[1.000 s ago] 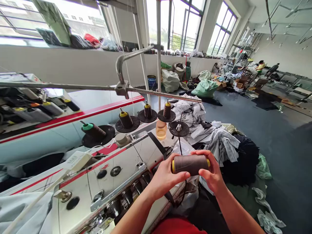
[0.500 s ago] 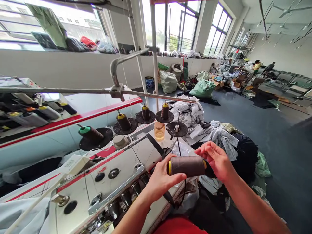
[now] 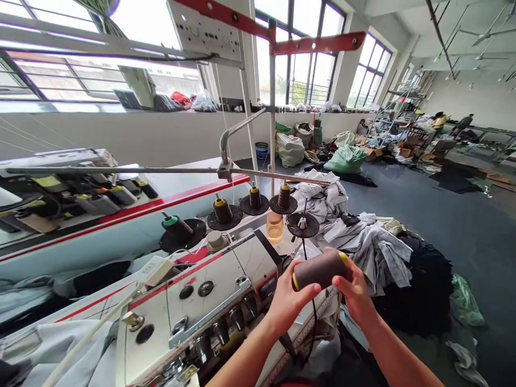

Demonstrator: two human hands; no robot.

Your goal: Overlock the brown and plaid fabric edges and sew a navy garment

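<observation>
Dark thread spool (image 3: 320, 270) held crosswise btwn both hands, yellow rim showing at each end. L hand (image 3: 292, 303) cups the near end from below, R hand (image 3: 355, 293) wraps the far end; fingers (image 3: 347, 279) of both hands clamped on the spool, none apart from it.

Just left of the fingers: white sewing machine (image 3: 226, 269). Ahead: thread stand disc (image 3: 302, 231) w/ bare spindle, small amber jar (image 3: 274, 227) next to it, and more spools (image 3: 223, 210) on discs further back. Thin dark thread (image 3: 313, 317) runs down just below the hands. Right of the fingers: grey fabric pile (image 3: 382, 258), black fabric pile (image 3: 415, 285) beyond it.

Risks: a loose grip on the smooth spool could drop it into the fabric or down beside the machine. Thread could snag on the fingers and tangle if the hands turn. A wide swing fwd could tip the jar onto the machine.
</observation>
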